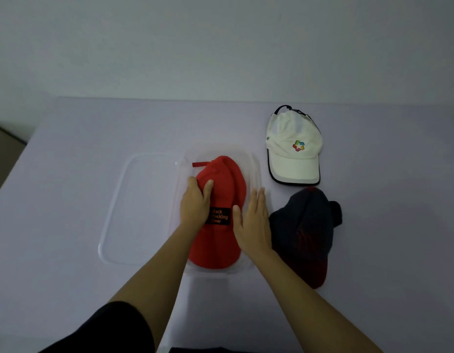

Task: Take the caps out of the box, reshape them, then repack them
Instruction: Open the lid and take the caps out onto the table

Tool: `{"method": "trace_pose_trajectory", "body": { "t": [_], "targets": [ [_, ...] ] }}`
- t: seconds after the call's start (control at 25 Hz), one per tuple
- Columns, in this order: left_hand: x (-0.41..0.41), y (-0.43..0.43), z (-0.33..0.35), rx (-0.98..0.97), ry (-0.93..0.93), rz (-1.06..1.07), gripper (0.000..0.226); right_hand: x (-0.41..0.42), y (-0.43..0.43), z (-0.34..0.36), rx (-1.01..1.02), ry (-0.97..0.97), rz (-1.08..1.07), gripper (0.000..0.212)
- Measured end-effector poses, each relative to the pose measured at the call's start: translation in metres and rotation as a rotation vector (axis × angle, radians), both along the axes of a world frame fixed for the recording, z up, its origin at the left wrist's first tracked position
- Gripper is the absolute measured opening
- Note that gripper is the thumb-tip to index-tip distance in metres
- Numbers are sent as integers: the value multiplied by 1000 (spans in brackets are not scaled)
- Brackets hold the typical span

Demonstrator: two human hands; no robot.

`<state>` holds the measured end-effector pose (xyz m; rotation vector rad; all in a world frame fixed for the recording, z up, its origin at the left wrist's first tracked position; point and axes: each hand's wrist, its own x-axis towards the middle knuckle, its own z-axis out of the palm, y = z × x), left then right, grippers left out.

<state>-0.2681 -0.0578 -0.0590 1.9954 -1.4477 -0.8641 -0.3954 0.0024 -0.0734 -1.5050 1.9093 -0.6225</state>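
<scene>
Press red cap (218,212) flat inside clear box (256,171), left hand (195,202) gripping crown, right hand (251,220) open alongside.

Quick count: three caps total. One red cap (221,189) sitting in the box, one white cap (293,149) and one dark navy cap (305,233) out on the table (68,200). One clear plastic box (256,169), plus what looks like one clear lid (114,212) next to it, kinda hard to tell. Two hands: left hand (195,205), right hand (254,220).
</scene>
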Motion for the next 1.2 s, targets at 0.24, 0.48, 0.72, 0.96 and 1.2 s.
{"method": "trace_pose_trajectory", "body": {
  "t": [0.24,0.48,0.72,0.96,1.2],
  "targets": [
    [0,6,58,-241,-40,-14,33,6,-1,35,-113,-143,-5,74],
    [-51,-1,135,-500,97,-170,27,-32,-6,81,-244,-497,-215,80],
    [-195,-7,159,-614,234,-368,22,-171,3,98,-451,-497,-386,64],
    [-370,-19,72,-366,170,-514,38,-335,11,23,-224,-254,-545,75],
    [-407,-7,-16,-87,69,-495,54,-370,18,-46,178,-30,-510,68]
  ]
}}
